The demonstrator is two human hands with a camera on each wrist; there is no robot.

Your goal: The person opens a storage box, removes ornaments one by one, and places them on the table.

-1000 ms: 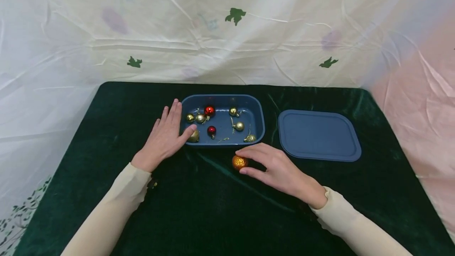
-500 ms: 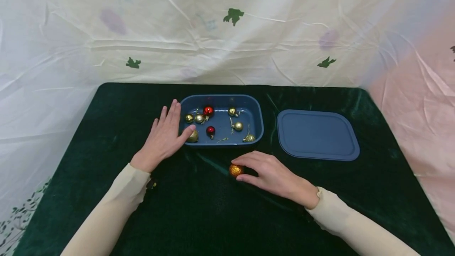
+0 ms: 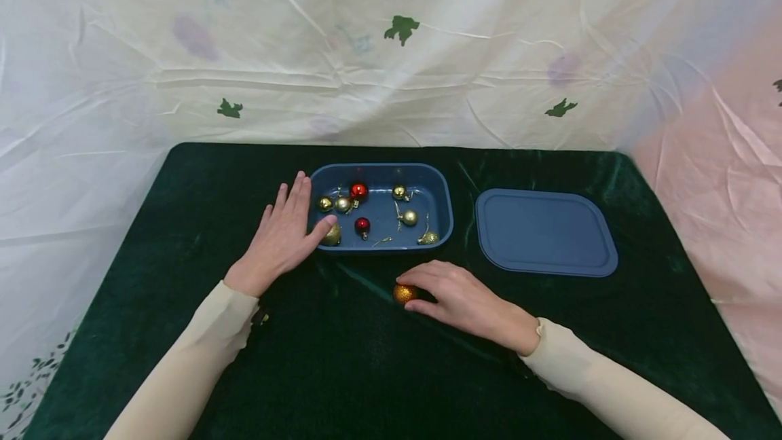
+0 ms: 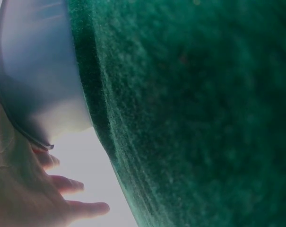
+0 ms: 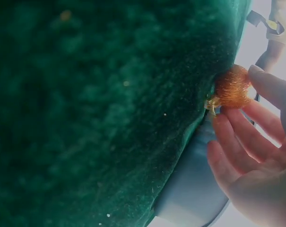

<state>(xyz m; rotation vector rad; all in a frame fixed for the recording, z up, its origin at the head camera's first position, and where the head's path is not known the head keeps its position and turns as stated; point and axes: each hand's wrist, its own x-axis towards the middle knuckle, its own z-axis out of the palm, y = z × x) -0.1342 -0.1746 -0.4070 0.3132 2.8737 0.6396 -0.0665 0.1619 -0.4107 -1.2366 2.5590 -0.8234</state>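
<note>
My right hand [image 3: 461, 301] pinches an orange glittery Christmas bauble [image 3: 404, 294] between thumb and fingers, in front of a blue box. In the right wrist view the bauble [image 5: 233, 87] shows its gold cap, close against the green cloth. My left hand [image 3: 281, 236] rests with straight fingers along the left end of the blue box [image 3: 444, 223], its thumb over the near left corner. Inside the box lie two red baubles, one shiny [image 3: 358, 191] and one darker [image 3: 362, 225], plus several gold ones [image 3: 409, 217]. The left thumb partly hides a gold glitter bauble [image 3: 332, 235].
To the right of the box a flat blue lid [image 3: 546, 231] lies on the dark green velvet cloth [image 3: 330, 372] that covers the table. Behind the table hangs a pale curtain [image 3: 476, 39] with green bird shapes.
My right hand has drawn the orange bauble slightly back toward me and away from the box, then nearly stopped. The left hand has stayed in place on the box.
</note>
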